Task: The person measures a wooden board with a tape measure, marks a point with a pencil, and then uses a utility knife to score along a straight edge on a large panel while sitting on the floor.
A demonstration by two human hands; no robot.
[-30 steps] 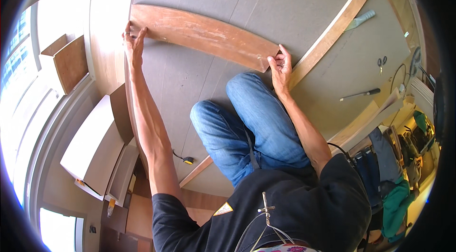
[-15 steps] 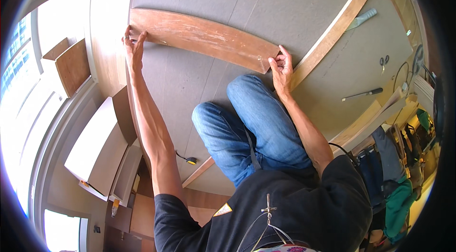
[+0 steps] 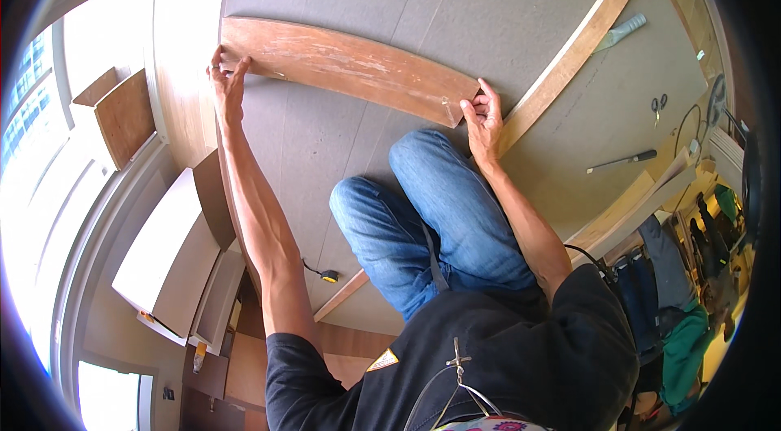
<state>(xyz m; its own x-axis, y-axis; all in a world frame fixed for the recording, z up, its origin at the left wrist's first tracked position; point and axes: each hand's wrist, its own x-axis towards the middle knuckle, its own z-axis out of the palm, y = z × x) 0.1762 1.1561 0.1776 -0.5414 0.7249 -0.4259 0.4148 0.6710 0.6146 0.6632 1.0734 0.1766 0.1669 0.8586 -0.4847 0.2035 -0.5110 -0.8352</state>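
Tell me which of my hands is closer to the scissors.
Right. Your right hand, at the wooden board's right end, is left of the scissors. Your left hand is farther left, at the board's other end.

Scissors (image 3: 657, 111) nr blk-handled tool (image 3: 639, 158) — yel/blk tape measure (image 3: 329, 276), L of ctr — grn cloth (image 3: 682, 354), lower R

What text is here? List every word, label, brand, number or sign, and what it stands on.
None can be read.
Triangular patch on the black shirt: marks too small to read.
Tape measure: too small to tell whether it bears any text.
Wooden board: pale scuffs, no legible writing.
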